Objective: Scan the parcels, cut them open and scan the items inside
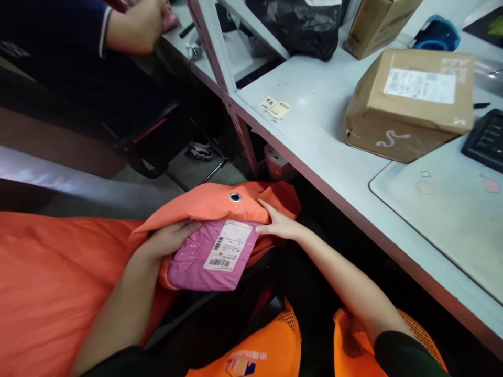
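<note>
A pink plastic mailer [192, 264] with a white shipping label lies half inside the mouth of a large orange sack [70, 288]. The sack's folded rim, with a metal eyelet [235, 197], covers the mailer's upper edge. My left hand [171, 240] is under the rim, its fingers closed on the mailer's left side; some fingertips are hidden. At the mailer's upper right corner, my right hand [279, 224] has the sack's rim between thumb and forefinger, the thumb close to the mailer. Its other fingers are hidden.
To the right is a white desk [310, 120] with a taped cardboard box [408, 115], a second box [377, 26], a black plastic bag [298, 29] and a keyboard [487, 139]. Upper left, another person's arm [131, 31] shows near a black chair [161, 141].
</note>
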Motion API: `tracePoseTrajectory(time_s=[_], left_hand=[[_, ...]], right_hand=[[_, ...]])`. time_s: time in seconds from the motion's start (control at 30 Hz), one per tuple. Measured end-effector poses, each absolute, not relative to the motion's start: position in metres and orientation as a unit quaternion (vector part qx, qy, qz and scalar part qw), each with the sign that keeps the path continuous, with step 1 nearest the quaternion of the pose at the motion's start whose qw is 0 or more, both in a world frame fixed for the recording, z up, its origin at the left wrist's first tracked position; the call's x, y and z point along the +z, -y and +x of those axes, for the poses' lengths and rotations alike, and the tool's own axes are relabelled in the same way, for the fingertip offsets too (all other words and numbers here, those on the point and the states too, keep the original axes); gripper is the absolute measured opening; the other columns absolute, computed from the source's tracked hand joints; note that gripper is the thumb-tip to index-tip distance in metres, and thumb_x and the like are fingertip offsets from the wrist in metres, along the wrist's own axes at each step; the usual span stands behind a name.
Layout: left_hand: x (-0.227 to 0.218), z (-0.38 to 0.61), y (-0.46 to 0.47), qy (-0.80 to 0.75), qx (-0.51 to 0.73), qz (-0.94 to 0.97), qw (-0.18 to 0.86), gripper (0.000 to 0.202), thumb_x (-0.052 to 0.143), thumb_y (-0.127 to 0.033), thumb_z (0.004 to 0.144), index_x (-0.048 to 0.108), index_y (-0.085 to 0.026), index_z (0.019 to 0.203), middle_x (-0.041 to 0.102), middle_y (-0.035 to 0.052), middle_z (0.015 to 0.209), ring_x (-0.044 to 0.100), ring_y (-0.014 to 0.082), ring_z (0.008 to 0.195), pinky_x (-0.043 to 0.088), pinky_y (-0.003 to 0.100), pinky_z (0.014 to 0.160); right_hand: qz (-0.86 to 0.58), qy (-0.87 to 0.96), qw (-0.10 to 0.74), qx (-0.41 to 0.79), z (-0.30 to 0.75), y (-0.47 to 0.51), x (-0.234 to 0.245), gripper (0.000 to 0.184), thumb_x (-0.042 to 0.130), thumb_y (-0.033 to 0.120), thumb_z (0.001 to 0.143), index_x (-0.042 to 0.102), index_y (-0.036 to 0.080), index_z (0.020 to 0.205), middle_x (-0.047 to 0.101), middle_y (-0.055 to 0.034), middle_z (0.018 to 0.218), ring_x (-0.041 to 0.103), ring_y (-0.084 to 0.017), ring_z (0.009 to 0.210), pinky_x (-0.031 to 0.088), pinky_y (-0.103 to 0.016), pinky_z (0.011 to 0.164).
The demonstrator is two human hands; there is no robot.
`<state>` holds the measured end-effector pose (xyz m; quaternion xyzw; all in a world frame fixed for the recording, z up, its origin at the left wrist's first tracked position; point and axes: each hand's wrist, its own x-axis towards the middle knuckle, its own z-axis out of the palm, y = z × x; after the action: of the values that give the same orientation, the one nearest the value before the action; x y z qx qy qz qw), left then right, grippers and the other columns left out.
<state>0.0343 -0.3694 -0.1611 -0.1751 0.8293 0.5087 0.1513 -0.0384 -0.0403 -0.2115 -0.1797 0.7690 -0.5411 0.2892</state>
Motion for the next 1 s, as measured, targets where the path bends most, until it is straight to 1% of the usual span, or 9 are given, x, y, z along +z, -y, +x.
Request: tracePoseTrajectory(time_s=[0.1, 0.17, 0.23, 0.33, 0.4, 0.47, 0.73, 0.9, 1.0], left_hand=[[-0.14, 0.027, 0.362, -0.79, 0.559, -0.206, 0.148, 0.091, 0.082, -0.089, 0.039, 0.074, -0.014, 0.09, 0.078, 0.013, 0.099, 0.066, 0.0437, 0.116, 0.05, 0.054, 0.11], [-0.131, 0.027, 0.362, -0.778, 0.576, -0.219, 0.122, 0.088, 0.085, -0.086, 0.037, 0.073, -0.014, 0.086, 0.078, 0.012, 0.096, 0.067, 0.0428, 0.111, 0.052, 0.055, 0.108], [-0.122, 0.03, 0.364, -0.774, 0.578, -0.237, 0.103, 0.085, 0.088, -0.083, 0.036, 0.072, -0.015, 0.084, 0.077, 0.0104, 0.092, 0.069, 0.041, 0.108, 0.054, 0.055, 0.107], [-0.109, 0.036, 0.361, -0.762, 0.581, -0.276, 0.071, 0.085, 0.091, -0.079, 0.033, 0.072, -0.015, 0.087, 0.077, 0.0085, 0.089, 0.07, 0.0397, 0.104, 0.058, 0.055, 0.101], [-0.106, 0.042, 0.352, -0.761, 0.583, -0.281, 0.055, 0.083, 0.092, -0.075, 0.034, 0.072, -0.014, 0.087, 0.077, 0.0088, 0.088, 0.07, 0.0394, 0.102, 0.061, 0.054, 0.095], [-0.11, 0.05, 0.342, -0.755, 0.596, -0.267, 0.058, 0.079, 0.091, -0.075, 0.039, 0.072, -0.014, 0.085, 0.077, 0.0096, 0.087, 0.071, 0.0385, 0.101, 0.062, 0.052, 0.094], [-0.126, 0.067, 0.318, -0.683, 0.684, -0.24, 0.097, 0.057, 0.094, -0.06, 0.042, 0.07, -0.018, 0.072, 0.075, 0.0069, 0.075, 0.073, 0.0335, 0.085, 0.064, 0.044, 0.078], [-0.106, 0.056, 0.299, -0.737, 0.658, -0.15, 0.037, 0.039, 0.088, -0.048, 0.055, 0.07, -0.016, 0.069, 0.072, 0.0064, 0.073, 0.067, 0.0232, 0.068, 0.06, 0.033, 0.067], [-0.098, 0.047, 0.289, -0.748, 0.65, -0.13, 0.039, 0.033, 0.082, -0.045, 0.063, 0.069, -0.016, 0.069, 0.07, 0.0064, 0.069, 0.067, 0.0234, 0.068, 0.058, 0.031, 0.062]], right_hand=[[-0.132, -0.752, 0.215, -0.609, -0.03, 0.04, -0.21, 0.122, 0.086, 0.065, 0.069, 0.026, 0.02, 0.165, 0.029, -0.0171, 0.169, 0.032, -0.037, 0.155, 0.029, -0.056, 0.127], [-0.082, -0.793, 0.081, -0.598, -0.001, 0.03, -0.203, 0.102, 0.081, 0.063, 0.076, 0.039, 0.02, 0.158, 0.03, -0.0177, 0.167, 0.028, -0.037, 0.156, 0.025, -0.056, 0.128], [-0.057, -0.819, 0.007, -0.571, 0.035, 0.02, -0.198, 0.073, 0.075, 0.062, 0.083, 0.058, 0.019, 0.14, 0.046, -0.0199, 0.155, 0.039, -0.038, 0.149, 0.031, -0.058, 0.125], [-0.061, -0.785, 0.122, -0.605, 0.076, 0.022, -0.2, 0.069, 0.074, 0.07, 0.079, 0.063, 0.021, 0.127, 0.063, -0.0179, 0.131, 0.058, -0.036, 0.129, 0.046, -0.057, 0.112], [-0.083, -0.689, 0.242, -0.678, 0.086, 0.037, -0.208, 0.089, 0.074, 0.078, 0.073, 0.054, 0.024, 0.14, 0.061, -0.0153, 0.138, 0.057, -0.034, 0.133, 0.048, -0.054, 0.112], [-0.084, -0.57, 0.283, -0.767, 0.087, 0.055, -0.218, 0.103, 0.074, 0.081, 0.07, 0.043, 0.026, 0.152, 0.054, -0.013, 0.15, 0.052, -0.032, 0.141, 0.047, -0.051, 0.114], [-0.046, -0.403, 0.294, -0.865, 0.074, 0.07, -0.234, 0.111, 0.086, 0.07, 0.063, 0.039, 0.024, 0.154, 0.045, -0.0121, 0.162, 0.047, -0.033, 0.147, 0.04, -0.052, 0.122], [0.0, -0.619, 0.203, -0.759, 0.067, 0.059, -0.214, 0.074, 0.078, 0.063, 0.077, 0.059, 0.022, 0.135, 0.066, -0.0114, 0.14, 0.063, -0.032, 0.128, 0.048, -0.049, 0.112], [-0.018, -0.748, 0.12, -0.653, 0.058, 0.044, -0.198, 0.054, 0.064, 0.068, 0.086, 0.072, 0.018, 0.105, 0.076, -0.0112, 0.108, 0.072, -0.03, 0.103, 0.055, -0.043, 0.094]])
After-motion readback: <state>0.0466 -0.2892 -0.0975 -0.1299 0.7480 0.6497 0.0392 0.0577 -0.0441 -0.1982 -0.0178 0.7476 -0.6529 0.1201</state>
